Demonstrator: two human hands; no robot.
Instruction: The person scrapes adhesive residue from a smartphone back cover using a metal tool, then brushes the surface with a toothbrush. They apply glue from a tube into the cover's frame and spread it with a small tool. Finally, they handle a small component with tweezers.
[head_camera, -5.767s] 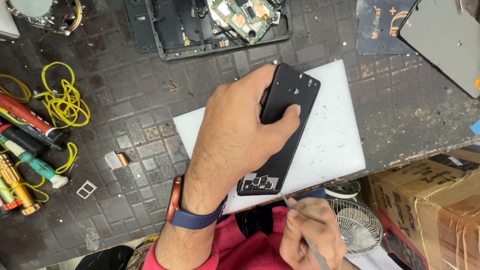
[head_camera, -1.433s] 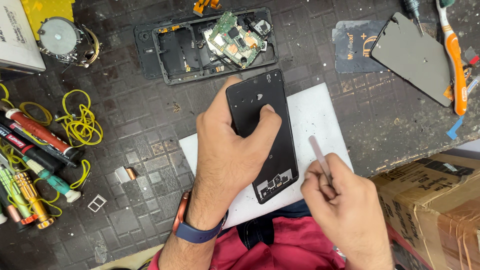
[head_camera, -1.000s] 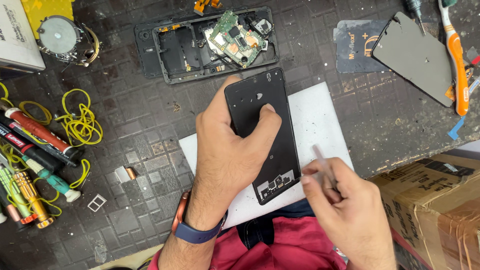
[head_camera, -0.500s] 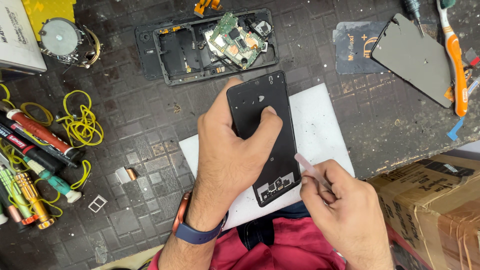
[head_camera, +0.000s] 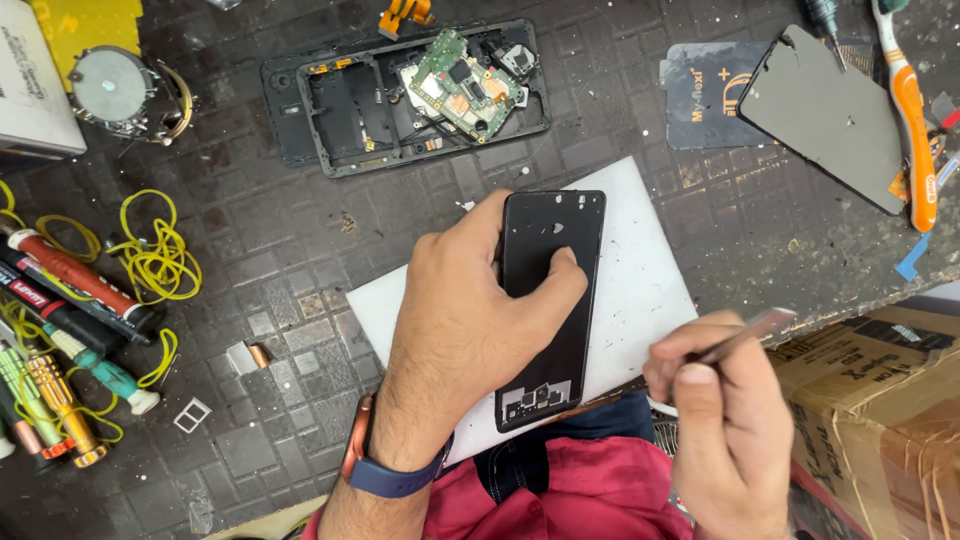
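Note:
My left hand (head_camera: 470, 320) presses down on a black phone frame (head_camera: 548, 300) that lies lengthwise on a white board (head_camera: 645, 290). Fingers and thumb grip the frame's left edge and middle. A watch with a blue strap is on that wrist. My right hand (head_camera: 725, 420) is at the board's lower right corner, closed around thin metal tweezers (head_camera: 745, 333) whose tip points up and right, away from the frame.
An opened phone body with a green circuit board (head_camera: 410, 95) lies further back. A grey screen panel (head_camera: 830, 115) and an orange-handled tool (head_camera: 910, 120) lie at the right. Screwdrivers and yellow wire (head_camera: 90, 300) are at the left, a cardboard box (head_camera: 880, 400) at the lower right.
My right hand has drawn the tweezers away from the frame's right edge toward the lower right, and their tip has swung to point right. The left hand keeps holding the frame.

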